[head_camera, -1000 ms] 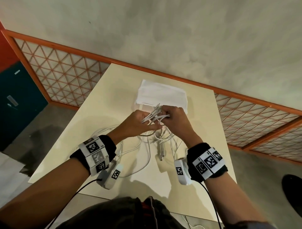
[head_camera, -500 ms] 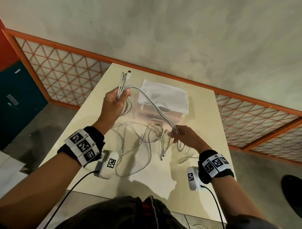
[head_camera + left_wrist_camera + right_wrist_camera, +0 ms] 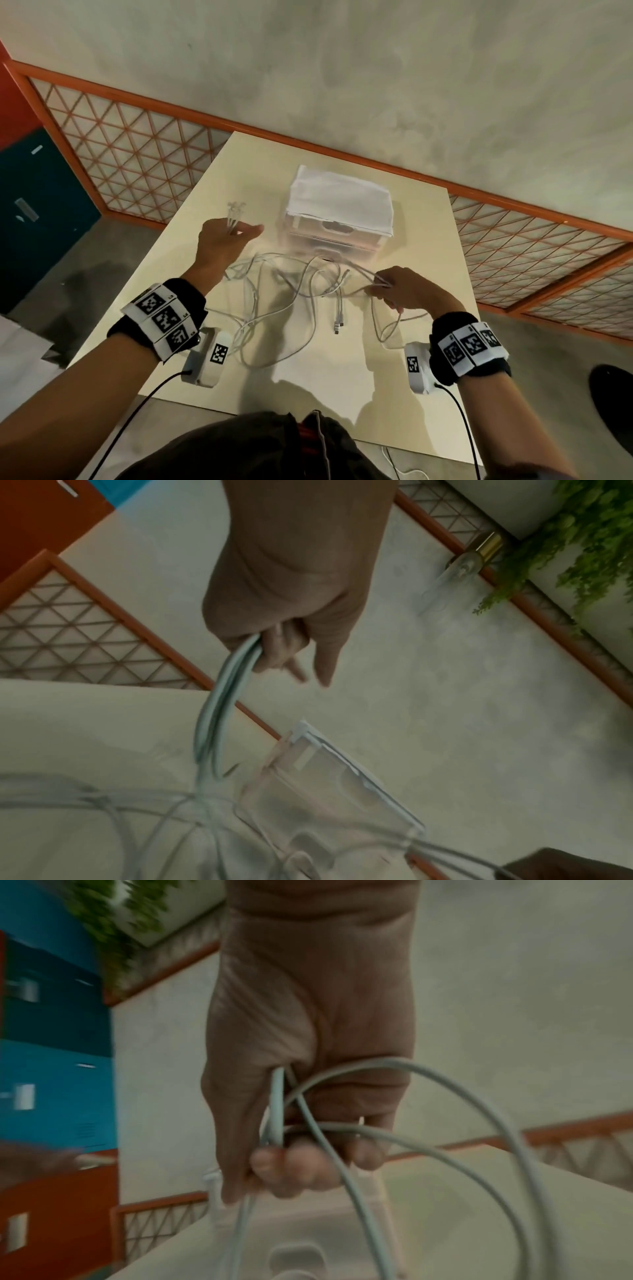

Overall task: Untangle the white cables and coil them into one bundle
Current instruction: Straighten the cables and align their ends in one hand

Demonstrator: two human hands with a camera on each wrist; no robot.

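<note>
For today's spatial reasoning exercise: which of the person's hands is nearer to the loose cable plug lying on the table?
Right. The right hand grips cable strands just to the right of the plug; the left hand holds cable ends up farther off, toward the table's far left.

No readable text anywhere, only black-and-white square marker codes on the wristbands (image 3: pixel 164 320) and wrist cameras (image 3: pixel 219 354).

The cables (image 3: pixel 294 291) are thin, white and tangled, sagging in loose crossing loops between the hands. One gathered bunch of ends sticks up from the left hand (image 3: pixel 222 240); several strands run through the right hand (image 3: pixel 407 287). A plug end lies between the hands, nearer the right.
</note>
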